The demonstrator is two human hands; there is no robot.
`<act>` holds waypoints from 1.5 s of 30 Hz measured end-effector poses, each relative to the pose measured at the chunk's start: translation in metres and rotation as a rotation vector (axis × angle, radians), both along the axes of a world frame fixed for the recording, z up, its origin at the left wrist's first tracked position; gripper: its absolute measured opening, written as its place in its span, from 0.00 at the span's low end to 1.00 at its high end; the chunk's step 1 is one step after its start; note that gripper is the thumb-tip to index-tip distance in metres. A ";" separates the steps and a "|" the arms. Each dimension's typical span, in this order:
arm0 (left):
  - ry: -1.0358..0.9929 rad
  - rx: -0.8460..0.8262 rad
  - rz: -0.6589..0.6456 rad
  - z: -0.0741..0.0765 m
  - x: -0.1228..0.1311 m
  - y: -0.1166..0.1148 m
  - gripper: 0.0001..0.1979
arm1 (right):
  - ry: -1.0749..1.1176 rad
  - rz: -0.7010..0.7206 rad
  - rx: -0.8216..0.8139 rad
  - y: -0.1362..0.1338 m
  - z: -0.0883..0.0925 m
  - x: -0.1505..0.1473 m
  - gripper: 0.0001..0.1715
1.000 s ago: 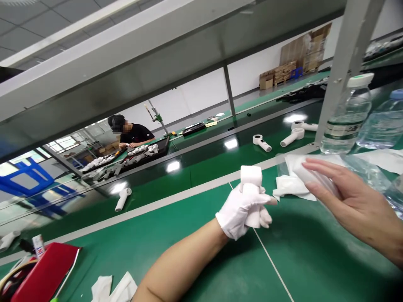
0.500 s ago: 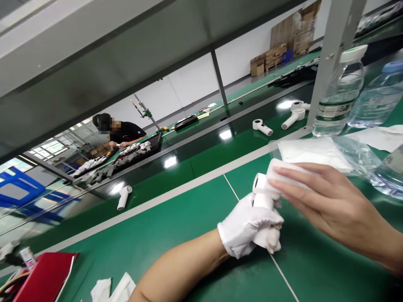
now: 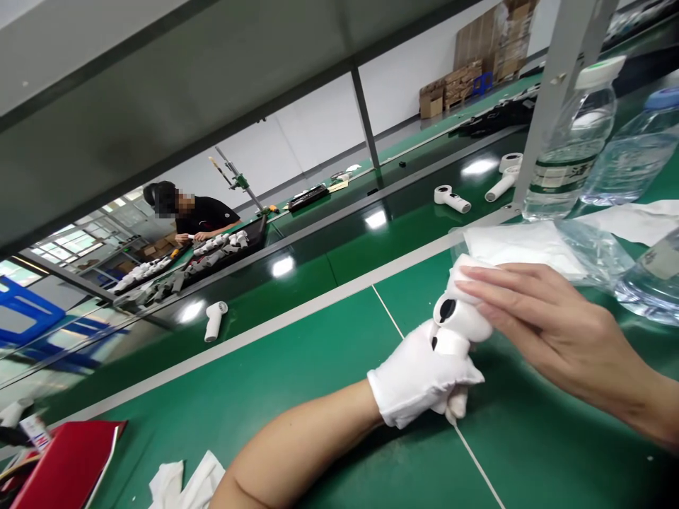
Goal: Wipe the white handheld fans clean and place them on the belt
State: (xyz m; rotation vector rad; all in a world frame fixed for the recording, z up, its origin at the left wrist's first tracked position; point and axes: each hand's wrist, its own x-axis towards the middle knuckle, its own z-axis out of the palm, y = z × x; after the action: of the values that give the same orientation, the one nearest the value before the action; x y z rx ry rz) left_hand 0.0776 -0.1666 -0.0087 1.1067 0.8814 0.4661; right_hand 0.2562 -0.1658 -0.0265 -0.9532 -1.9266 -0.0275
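Note:
My left hand, in a white cotton glove, grips a white handheld device, likely a small hair dryer, around its handle. The device's round head points up, with a dark opening showing. My bare right hand presses a white cloth against the top of that head, its fingers lying over the cloth. Just past my right fingertips, a clear plastic bag holds a white cloth sheet on the green bench mat.
Water bottles stand at the right, beside a grey metal post. Several white devices lie on a dark green belt. A co-worker sits beyond a loaded tray. A red folder lies bottom left.
The right hand has closed onto the device's head with the cloth, and the device has tilted to show its round opening. The view has turned slightly.

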 end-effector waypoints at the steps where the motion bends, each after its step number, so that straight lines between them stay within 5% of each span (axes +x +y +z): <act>1: 0.008 0.016 0.005 0.000 0.000 0.001 0.11 | -0.056 0.019 0.062 -0.002 0.000 -0.001 0.32; 5: 0.068 0.068 0.034 0.000 -0.001 0.002 0.07 | -0.178 0.046 0.144 -0.008 0.001 -0.005 0.35; 10: -0.153 -0.051 -0.076 0.004 -0.005 0.000 0.17 | 0.098 -0.031 -0.080 0.000 0.002 -0.002 0.23; 16: -0.351 -0.146 -0.027 0.001 -0.006 0.003 0.13 | -0.165 0.004 0.267 -0.006 0.000 -0.004 0.35; 20: -0.199 0.028 -0.021 -0.001 -0.007 0.004 0.10 | -0.115 -0.005 0.226 -0.009 -0.001 -0.008 0.35; 23: 0.192 0.464 0.053 -0.004 -0.011 0.006 0.10 | 0.134 -0.018 -0.001 -0.005 0.001 -0.004 0.25; 26: 0.672 1.270 0.079 -0.007 -0.020 0.013 0.07 | 0.166 -0.020 -0.238 0.003 0.001 0.004 0.17; 29: 1.025 1.966 0.152 -0.007 -0.028 0.021 0.05 | 0.055 -0.018 -0.283 0.009 -0.004 0.009 0.15; 32: 1.187 2.199 0.238 -0.007 -0.031 0.026 0.09 | -0.003 0.024 -0.153 0.006 -0.011 0.005 0.18; 36: 1.246 2.196 0.182 -0.011 -0.030 0.026 0.10 | -0.232 0.107 0.095 -0.007 -0.013 -0.008 0.23; 40: 1.258 2.085 0.120 -0.012 -0.028 0.026 0.10 | -0.263 0.059 0.066 -0.007 -0.010 -0.008 0.22; 42: 1.197 1.801 0.021 -0.009 -0.026 0.025 0.09 | -0.151 0.027 -0.055 -0.003 -0.009 -0.005 0.20; 45: 0.737 1.037 -0.064 0.000 -0.021 0.021 0.04 | 0.073 -0.051 -0.175 0.002 -0.007 -0.002 0.18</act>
State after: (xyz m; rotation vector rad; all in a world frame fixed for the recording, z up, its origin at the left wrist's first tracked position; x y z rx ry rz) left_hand 0.0569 -0.1460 -0.0086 2.3445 1.2687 0.4704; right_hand 0.2543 -0.1643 -0.0335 -1.1043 -1.8591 0.1471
